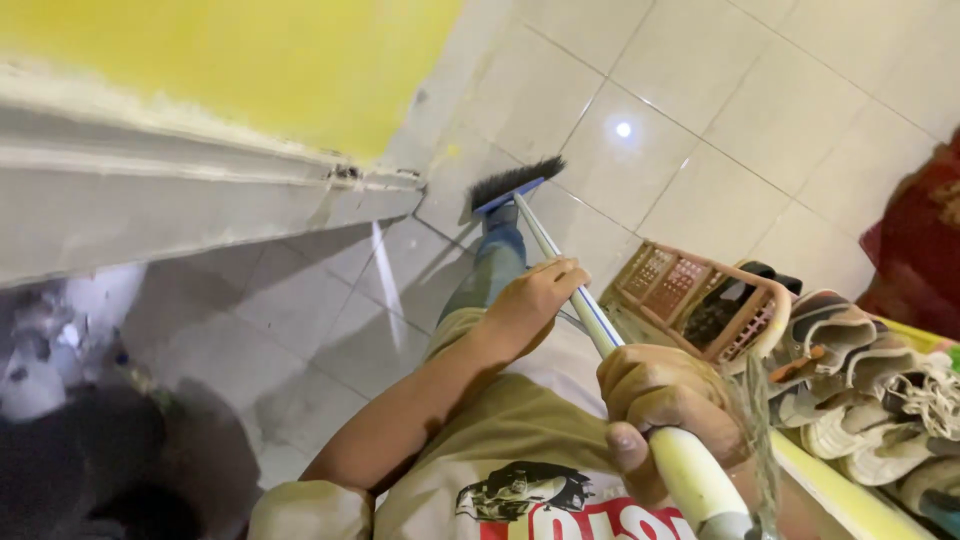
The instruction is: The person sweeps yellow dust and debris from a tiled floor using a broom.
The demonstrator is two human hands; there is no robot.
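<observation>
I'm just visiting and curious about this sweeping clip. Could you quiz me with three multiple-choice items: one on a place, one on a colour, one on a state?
1. Where is the broom head?
A. on the tiled floor beside the wall's corner
B. inside the basket
C. on the shoe shelf

2. What colour is the upper wall?
A. blue
B. yellow
C. black

3. How is the broom handle held?
A. by one hand
B. by neither hand
C. by both hands

Answers:
1 A, the bristles meet the tiles beside the corner, far from the basket.
2 B, the painted part is yellow.
3 C, the left hand grips lower down and the right hand grips the upper end.
</observation>
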